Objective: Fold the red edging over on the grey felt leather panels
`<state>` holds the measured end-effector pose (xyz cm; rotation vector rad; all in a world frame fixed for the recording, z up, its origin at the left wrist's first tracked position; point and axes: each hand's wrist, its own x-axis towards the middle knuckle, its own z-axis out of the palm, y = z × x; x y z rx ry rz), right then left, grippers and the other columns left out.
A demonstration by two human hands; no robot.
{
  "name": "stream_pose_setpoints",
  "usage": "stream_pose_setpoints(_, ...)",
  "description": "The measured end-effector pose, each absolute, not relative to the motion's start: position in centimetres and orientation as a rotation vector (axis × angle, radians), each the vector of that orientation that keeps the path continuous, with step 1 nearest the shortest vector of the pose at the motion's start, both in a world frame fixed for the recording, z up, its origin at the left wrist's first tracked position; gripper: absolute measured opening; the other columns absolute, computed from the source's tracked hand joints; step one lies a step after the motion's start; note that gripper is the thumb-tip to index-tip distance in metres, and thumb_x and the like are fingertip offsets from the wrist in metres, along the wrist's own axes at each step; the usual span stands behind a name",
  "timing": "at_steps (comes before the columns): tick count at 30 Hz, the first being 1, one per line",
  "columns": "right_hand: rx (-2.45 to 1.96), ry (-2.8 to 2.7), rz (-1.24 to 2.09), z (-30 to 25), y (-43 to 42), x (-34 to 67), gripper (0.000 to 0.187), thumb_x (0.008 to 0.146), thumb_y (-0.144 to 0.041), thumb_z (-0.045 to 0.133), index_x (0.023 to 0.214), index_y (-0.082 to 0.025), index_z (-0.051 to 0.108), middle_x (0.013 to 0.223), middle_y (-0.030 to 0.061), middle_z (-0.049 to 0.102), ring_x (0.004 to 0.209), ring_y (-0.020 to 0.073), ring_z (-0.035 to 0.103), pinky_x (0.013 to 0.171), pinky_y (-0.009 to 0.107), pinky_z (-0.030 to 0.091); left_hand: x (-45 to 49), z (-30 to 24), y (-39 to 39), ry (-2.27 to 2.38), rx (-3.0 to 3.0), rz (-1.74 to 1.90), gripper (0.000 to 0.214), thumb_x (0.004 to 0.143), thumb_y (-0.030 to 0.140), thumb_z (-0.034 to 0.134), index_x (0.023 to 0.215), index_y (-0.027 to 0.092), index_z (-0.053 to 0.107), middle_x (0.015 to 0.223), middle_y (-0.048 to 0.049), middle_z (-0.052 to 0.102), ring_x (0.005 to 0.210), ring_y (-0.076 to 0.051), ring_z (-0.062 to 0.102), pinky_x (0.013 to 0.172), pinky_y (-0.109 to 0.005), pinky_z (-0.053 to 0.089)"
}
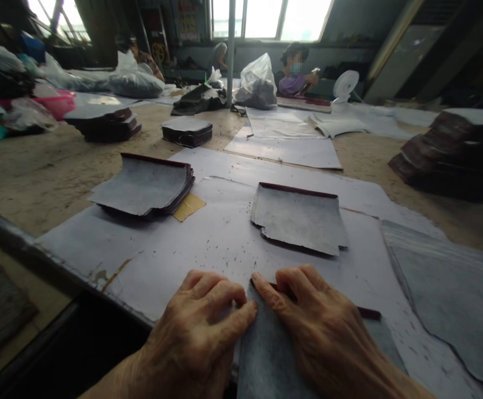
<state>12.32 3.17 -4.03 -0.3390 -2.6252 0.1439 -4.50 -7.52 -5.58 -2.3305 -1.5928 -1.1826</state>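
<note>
Left hand (200, 332) and right hand (320, 327) press bent fingers onto the grey piece (266, 354) beneath them, clasping nothing; uneven pressure might skew its seemingly folded, half-hidden dark-red edge (368, 313) beside the right fingers.

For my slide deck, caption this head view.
Left hand and right hand rest on a grey sheet on the table.

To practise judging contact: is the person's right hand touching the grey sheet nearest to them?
Touching. The head view shows the right hand lying flat on the grey sheet, fingers pressing its dark red edge.
</note>
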Motion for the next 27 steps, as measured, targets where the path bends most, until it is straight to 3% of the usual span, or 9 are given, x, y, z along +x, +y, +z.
stream_pose_setpoints(10,-0.392,-2.587,0.234,-3.7,3.2,12.3,0.041,0.082,-0.006,0.037,0.116,-0.02,0.056,0.081,0.0064,0.053,0.073,0.0169,0.049,0.06,0.032,0.049,-4.1,-5.2,-7.8,-1.664,-2.345,-1.168,0.031,0.077,0.008,0.043,0.104,0.015,0.057,0.089,-0.0089,0.057,0.079,-0.02,0.049,0.069,-0.038,0.04)
stream_pose_setpoints(13,-0.493,-2.406,0.322,-3.6,3.5,12.9,0.033,0.084,-0.007,0.039,0.109,-0.016,0.059,0.086,0.0068,0.054,0.077,0.0151,0.051,0.063,0.028,0.048,-3.9,-4.9,-7.8,-1.689,-2.362,-1.16,0.033,0.078,0.006,0.043,0.106,0.016,0.056,0.089,-0.0082,0.056,0.079,-0.019,0.049,0.07,-0.038,0.04)
stream_pose_setpoints(19,-0.628,-2.435,0.316,-3.4,3.6,12.9,0.017,0.083,-0.013,0.046,0.08,-0.014,0.063,0.076,0.0064,0.057,0.076,0.0188,0.05,0.068,0.034,0.045,-4.2,-4.8,-7.9,-1.703,-2.354,-1.157,0.034,0.079,0.003,0.043,0.106,0.017,0.057,0.096,-0.0082,0.053,0.086,-0.018,0.05,0.073,-0.036,0.044)
stream_pose_setpoints(24,-0.715,-2.475,0.409,-3.4,3.5,12.5,0.01,0.079,-0.013,0.053,0.08,-0.015,0.063,0.077,0.0063,0.055,0.078,0.0199,0.048,0.07,0.035,0.042,-4.8,-3.8,-7.7,-1.91,-2.379,-1.169,0.034,0.083,0.008,0.043,0.115,0.02,0.051,0.1,-0.0061,0.053,0.091,-0.016,0.052,0.076,-0.029,0.047)
stream_pose_setpoints(27,-0.719,-2.478,0.461,-3.5,3.6,12.5,0.011,0.079,-0.011,0.052,0.08,-0.014,0.062,0.077,0.0062,0.055,0.078,0.0196,0.047,0.07,0.035,0.041,-4.4,-3.4,-6.8,-1.808,-2.392,-0.976,0.039,0.083,0.008,0.04,0.119,0.019,0.049,0.104,-0.0077,0.053,0.093,-0.019,0.051,0.078,-0.034,0.045)
